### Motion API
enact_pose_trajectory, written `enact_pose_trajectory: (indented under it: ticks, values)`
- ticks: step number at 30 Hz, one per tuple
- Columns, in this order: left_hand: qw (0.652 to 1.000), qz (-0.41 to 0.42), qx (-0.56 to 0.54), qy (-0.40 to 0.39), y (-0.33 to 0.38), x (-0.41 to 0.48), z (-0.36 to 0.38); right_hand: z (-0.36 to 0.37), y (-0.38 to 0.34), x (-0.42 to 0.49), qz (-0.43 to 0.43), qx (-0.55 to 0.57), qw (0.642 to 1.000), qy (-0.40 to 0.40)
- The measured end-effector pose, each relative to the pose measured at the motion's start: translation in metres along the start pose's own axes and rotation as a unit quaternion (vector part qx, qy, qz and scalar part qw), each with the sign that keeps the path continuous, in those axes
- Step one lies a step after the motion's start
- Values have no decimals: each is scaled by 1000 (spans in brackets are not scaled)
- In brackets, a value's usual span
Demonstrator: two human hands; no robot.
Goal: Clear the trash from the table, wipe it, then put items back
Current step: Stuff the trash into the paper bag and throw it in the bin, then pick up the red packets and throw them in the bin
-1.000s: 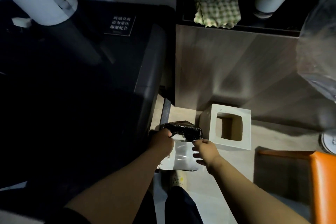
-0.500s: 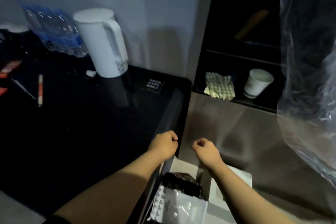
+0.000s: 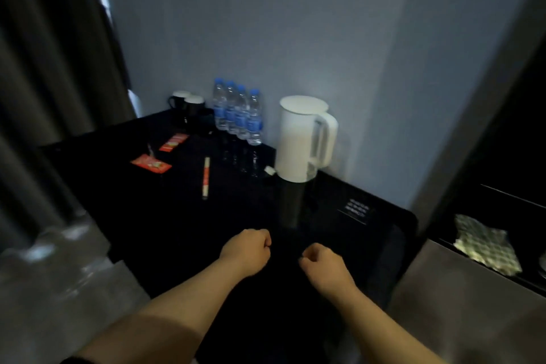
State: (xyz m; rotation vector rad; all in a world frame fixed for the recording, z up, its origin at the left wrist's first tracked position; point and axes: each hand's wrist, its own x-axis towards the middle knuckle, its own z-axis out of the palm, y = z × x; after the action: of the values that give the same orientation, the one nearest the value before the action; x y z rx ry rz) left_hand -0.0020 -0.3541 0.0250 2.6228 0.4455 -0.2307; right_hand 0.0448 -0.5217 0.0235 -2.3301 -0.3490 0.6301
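Observation:
My left hand (image 3: 246,253) and my right hand (image 3: 320,264) hover over the near edge of the black table (image 3: 165,216), both with fingers curled into fists and nothing in them. On the table lie two red packets (image 3: 150,163) (image 3: 173,142) and a wrapped pair of chopsticks (image 3: 206,177). A small white scrap (image 3: 269,170) sits beside the white kettle (image 3: 304,139). Several water bottles (image 3: 239,115) and two dark mugs (image 3: 187,106) stand at the back against the wall.
A checkered cloth (image 3: 484,245) lies on a dark shelf to the right, above a wooden cabinet face (image 3: 461,313). A small black sign (image 3: 356,210) lies flat on the table's right side. Dark curtains (image 3: 44,97) hang on the left.
My view has risen from the floor bin and the bag up to the tabletop. Both hands let go of the bag and lifted over the table's near edge, fingers still curled.

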Motion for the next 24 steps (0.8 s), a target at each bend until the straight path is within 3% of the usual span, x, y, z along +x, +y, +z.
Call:
enact_pose_trajectory:
  ticks: [7,11,24]
  values:
    - [999,-45,14,15,-159,-6,-66,107,-112,40,-32,-6,996,-82]
    - [999,-30,33,2,-232,-5,-98,158,-165,56,-44,-9,997,-66]
    - [998,-29,52,25,-369,70,-175,218,-254,146,-33,18,994,-99]
